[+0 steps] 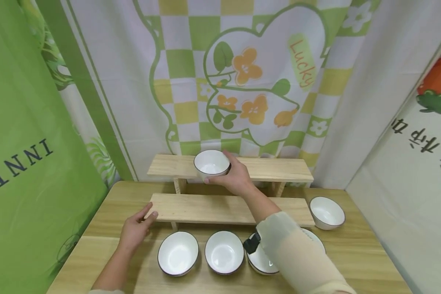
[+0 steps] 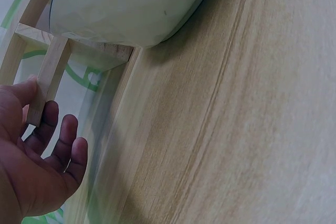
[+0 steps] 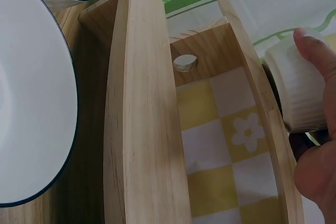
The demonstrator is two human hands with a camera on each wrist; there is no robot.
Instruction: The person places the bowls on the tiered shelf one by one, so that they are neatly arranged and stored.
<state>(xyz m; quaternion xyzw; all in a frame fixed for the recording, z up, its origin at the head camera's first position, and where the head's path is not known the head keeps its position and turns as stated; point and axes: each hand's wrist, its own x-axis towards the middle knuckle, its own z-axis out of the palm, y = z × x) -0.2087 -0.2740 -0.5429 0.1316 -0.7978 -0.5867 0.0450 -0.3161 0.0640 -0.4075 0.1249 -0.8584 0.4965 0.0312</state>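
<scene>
My right hand [image 1: 236,176] grips a white bowl [image 1: 211,163] with a dark rim, thumb and fingers spread across its right side. The bowl is at the upper board [image 1: 279,168] of a two-step wooden shelf, left of its middle. In the right wrist view the held bowl [image 3: 296,85] shows a ribbed outer wall close against the board's edge. At the shelf's lower left, my left hand [image 1: 134,230] holds the end of the lower board [image 1: 220,209]. The left wrist view shows the thumb and index finger pinching that board end [image 2: 47,80], the other fingers loosely curled.
Before the shelf stand a left bowl [image 1: 178,253], a middle bowl [image 1: 224,252] and a right bowl [image 1: 260,259], partly hidden by my sleeve, with another rim [image 1: 317,239] beyond. One more bowl [image 1: 326,213] stands at the shelf's right end. A patterned curtain [image 1: 191,69] hangs behind.
</scene>
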